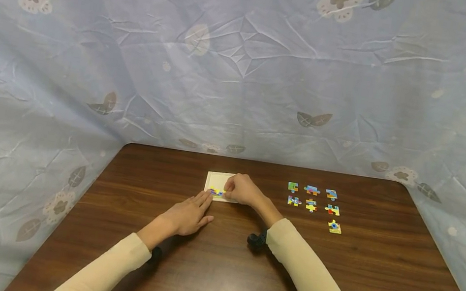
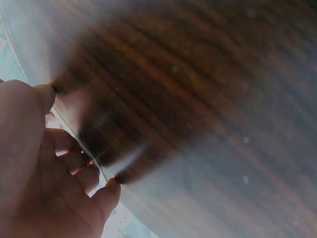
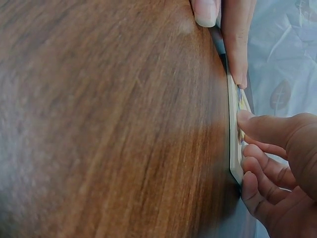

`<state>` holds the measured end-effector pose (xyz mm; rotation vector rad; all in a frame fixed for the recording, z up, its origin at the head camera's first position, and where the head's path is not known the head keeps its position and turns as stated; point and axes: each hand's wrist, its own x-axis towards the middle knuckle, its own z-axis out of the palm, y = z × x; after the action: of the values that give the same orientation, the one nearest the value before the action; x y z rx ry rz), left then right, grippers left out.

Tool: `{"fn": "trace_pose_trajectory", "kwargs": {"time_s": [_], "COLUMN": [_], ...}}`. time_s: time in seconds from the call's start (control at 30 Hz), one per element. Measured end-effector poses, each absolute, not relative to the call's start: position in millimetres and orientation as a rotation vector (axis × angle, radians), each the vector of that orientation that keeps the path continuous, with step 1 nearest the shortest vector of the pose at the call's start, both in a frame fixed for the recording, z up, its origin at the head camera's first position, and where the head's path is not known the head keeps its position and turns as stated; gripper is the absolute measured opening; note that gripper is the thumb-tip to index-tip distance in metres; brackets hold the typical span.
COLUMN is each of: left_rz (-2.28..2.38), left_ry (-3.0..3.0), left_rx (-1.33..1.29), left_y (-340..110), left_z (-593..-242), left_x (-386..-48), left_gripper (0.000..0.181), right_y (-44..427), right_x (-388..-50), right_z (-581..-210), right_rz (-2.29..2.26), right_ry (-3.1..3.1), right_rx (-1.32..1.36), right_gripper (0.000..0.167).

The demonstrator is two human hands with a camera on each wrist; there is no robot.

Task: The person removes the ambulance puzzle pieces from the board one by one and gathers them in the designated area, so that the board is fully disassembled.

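A shallow cream puzzle tray (image 1: pixel 217 179) lies near the table's far edge, with colourful jigsaw piece area (image 1: pixel 216 193) along its near left side. My left hand (image 1: pixel 188 214) rests beside the tray with fingers extended, the fingertips touching its near left corner. Over the tray's right half, my right hand (image 1: pixel 245 190) pinches a jigsaw piece (image 3: pixel 241 135) between thumb and finger, low against the tray. That piece is mostly covered by the fingers. From the left wrist view, the left hand (image 2: pixel 59 173) shows its fingertips along the tray's edge.
Several loose jigsaw pieces (image 1: pixel 312 190) lie in rows on the right part of the brown wooden table (image 1: pixel 215 272). One yellow piece (image 1: pixel 335 226) sits nearest to me. A patterned cloth (image 1: pixel 240 92) hangs behind the table and at its sides.
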<state>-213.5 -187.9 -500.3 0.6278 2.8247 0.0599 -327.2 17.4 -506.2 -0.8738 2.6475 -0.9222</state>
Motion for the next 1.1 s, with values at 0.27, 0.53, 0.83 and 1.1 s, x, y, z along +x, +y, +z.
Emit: {"fn": "trace_pose_trajectory", "kwargs": {"time_s": [0.27, 0.53, 0.83, 1.1], "left_rz": [0.022, -0.001, -0.014, -0.013], "left_ry": [2.832, 2.844, 2.846, 2.837], "left_rx": [0.637, 0.64, 0.638, 0.626], "left_y": [-187.6, -187.2, -187.5, -187.5], "left_z": [-500.9, -501.1, -500.4, -499.3], "left_x": [-215.1, -214.7, -213.8, -212.1], "left_gripper": [0.073, 0.072, 0.073, 0.073], "right_y": [17.3, 17.3, 27.2, 66.3], "right_x": [-328.0, -327.0, -321.4, -313.5], "right_z": [-505.7, -505.9, -500.1, -471.8], "right_rz": [-0.916, -0.948, -1.112, -1.275], "right_ry": [2.649, 2.636, 2.628, 2.619], "right_rx": [-0.854, -0.847, -0.842, -0.844], "right_gripper": [0.013, 0.015, 0.005, 0.011]}}
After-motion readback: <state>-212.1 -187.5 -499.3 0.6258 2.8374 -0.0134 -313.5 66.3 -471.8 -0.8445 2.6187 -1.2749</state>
